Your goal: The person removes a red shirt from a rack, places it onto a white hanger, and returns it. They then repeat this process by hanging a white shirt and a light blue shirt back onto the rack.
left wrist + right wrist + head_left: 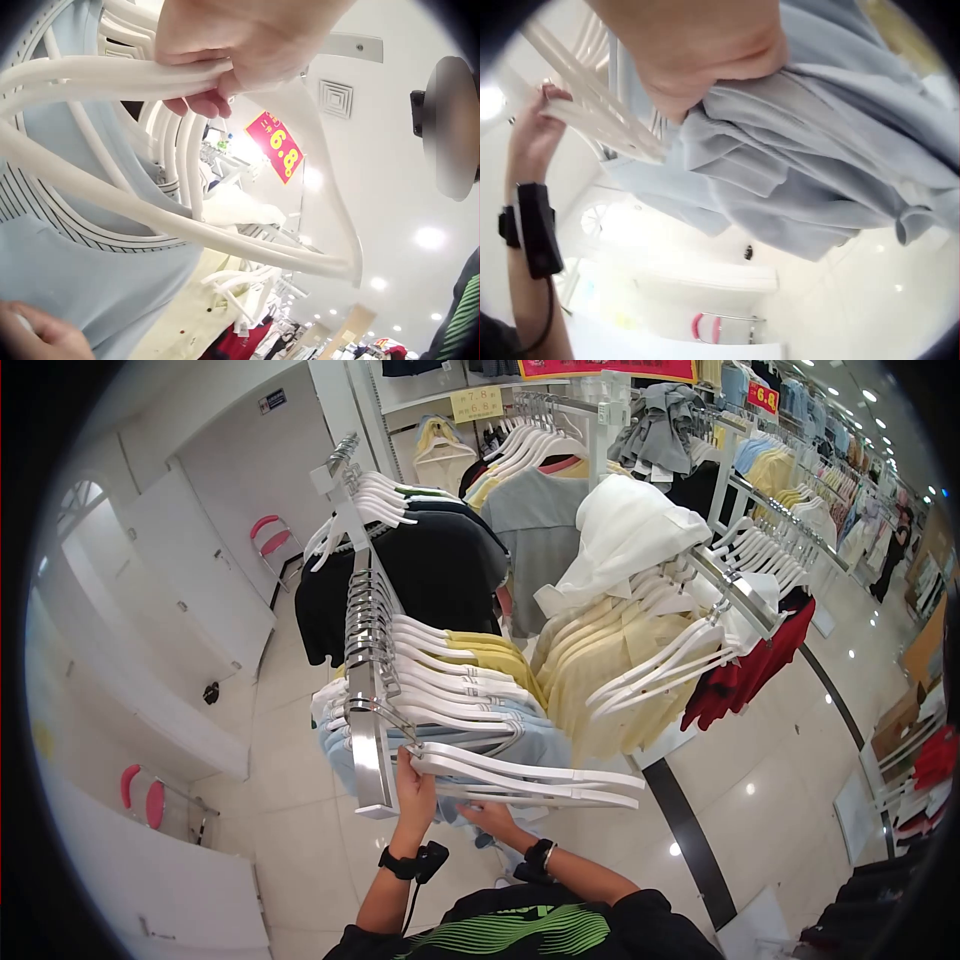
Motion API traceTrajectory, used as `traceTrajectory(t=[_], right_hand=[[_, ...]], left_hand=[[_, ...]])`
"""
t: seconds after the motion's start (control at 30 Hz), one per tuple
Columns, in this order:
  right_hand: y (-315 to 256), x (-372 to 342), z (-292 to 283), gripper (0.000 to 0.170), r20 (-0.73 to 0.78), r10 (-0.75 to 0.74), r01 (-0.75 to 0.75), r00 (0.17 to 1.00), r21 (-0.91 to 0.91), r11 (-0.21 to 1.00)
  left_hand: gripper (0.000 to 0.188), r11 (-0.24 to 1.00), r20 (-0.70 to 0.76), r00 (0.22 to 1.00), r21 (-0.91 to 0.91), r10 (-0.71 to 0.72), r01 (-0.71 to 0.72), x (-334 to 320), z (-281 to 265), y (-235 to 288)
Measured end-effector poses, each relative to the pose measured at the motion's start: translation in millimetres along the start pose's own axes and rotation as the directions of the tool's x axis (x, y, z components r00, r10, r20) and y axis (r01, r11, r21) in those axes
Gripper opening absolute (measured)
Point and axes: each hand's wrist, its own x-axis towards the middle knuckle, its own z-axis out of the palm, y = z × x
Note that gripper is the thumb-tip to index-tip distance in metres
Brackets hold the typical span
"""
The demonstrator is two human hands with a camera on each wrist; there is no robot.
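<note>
At the front end of the metal rail, my left hand grips white hangers near their necks. The left wrist view shows the fingers of this hand curled over the shoulder of a bare hanger. Right behind hangs a light blue shirt with a striped neckline. Lower down, my right hand holds bunched light blue fabric. In the right wrist view the fingertips of that hand are hidden by the cloth.
Black tops hang farther along the rail. A second rail to the right bears cream shirts, a white garment laid on top and bare hangers. A pink chair stands at the left by a white door.
</note>
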Motion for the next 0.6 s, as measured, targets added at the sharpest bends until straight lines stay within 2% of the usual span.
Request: traceTrajectory(t=[0.03, 0.07, 0.1, 0.13, 0.2, 0.23, 0.3, 0.37, 0.4, 0.43, 0.47, 0.5, 0.53, 0.57, 0.6], right_hand=[[9, -3, 3, 0.029, -0.102, -0.054, 0.058, 0.993, 0.042, 0.997], [18, -7, 4, 0.028, -0.205, -0.102, 0.120, 0.974, 0.077, 0.990], [23, -13, -5, 0.028, -0.201, -0.105, 0.122, 0.974, 0.075, 0.990], [28, -21, -22, 0.024, -0.216, -0.085, 0.104, 0.973, 0.077, 0.992], [24, -38, -52, 0.013, -0.274, 0.007, 0.019, 0.962, 0.093, 0.995], [11, -45, -67, 0.008, -0.314, 0.080, -0.047, 0.946, 0.110, 0.993], [-19, -39, -95, 0.016, -0.496, -0.069, 0.212, 0.866, 0.237, 0.948], [-49, -35, -134, 0.026, -0.385, 0.089, 0.041, 0.919, 0.318, 0.947], [-54, -23, -142, 0.026, -0.382, 0.090, 0.039, 0.920, 0.318, 0.947], [-57, -9, -148, 0.028, -0.423, -0.006, 0.106, 0.906, 0.212, 0.972], [-56, 0, -151, 0.030, -0.453, -0.107, 0.170, 0.885, 0.101, 0.980], [-52, 7, -150, 0.030, -0.455, -0.110, 0.174, 0.884, 0.101, 0.980], [-50, 15, -146, 0.029, -0.459, -0.227, 0.203, 0.859, -0.101, 0.974], [-50, 22, -143, 0.028, -0.438, -0.342, 0.223, 0.832, -0.300, 0.927], [-52, 24, -141, 0.028, -0.436, -0.348, 0.229, 0.830, -0.303, 0.925]], left_hand=[[0.053, 1.000, -0.005, 1.000, 0.002, 0.001, -0.001, 0, -2, -4], [0.047, 0.997, -0.082, 0.996, 0.076, 0.034, -0.028, -1, -4, -8], [0.040, 0.988, -0.155, 0.985, 0.150, 0.073, -0.049, -2, -7, -14], [0.040, 0.988, -0.161, 0.984, 0.147, 0.074, -0.050, 0, -14, -23], [0.037, 0.884, -0.208, 0.973, 0.467, 0.102, 0.008, 3, -35, -41], [0.032, 0.806, -0.203, 0.959, 0.591, 0.197, -0.040, 5, -41, -33], [0.032, 0.850, -0.229, 0.960, 0.526, 0.164, -0.019, 13, -57, -52], [0.033, 0.921, -0.274, 0.956, 0.389, 0.109, 0.006, 24, -77, -83], [0.033, 0.948, -0.293, 0.953, 0.317, 0.082, 0.016, 29, -83, -90], [0.033, 0.970, -0.309, 0.949, 0.242, 0.055, 0.022, 33, -86, -97], [0.033, 0.970, -0.309, 0.949, 0.242, 0.057, 0.020, 32, -78, -74], [0.029, 0.887, -0.290, 0.942, 0.461, 0.167, -0.015, 28, -62, -29], [0.028, 0.754, -0.247, 0.930, 0.655, 0.270, -0.045, 29, -53, -3], [0.026, 0.927, -0.224, 0.965, 0.372, 0.138, -0.047, 39, -57, -10], [0.026, 0.927, -0.228, 0.963, 0.371, 0.143, -0.050, 41, -59, -10]])
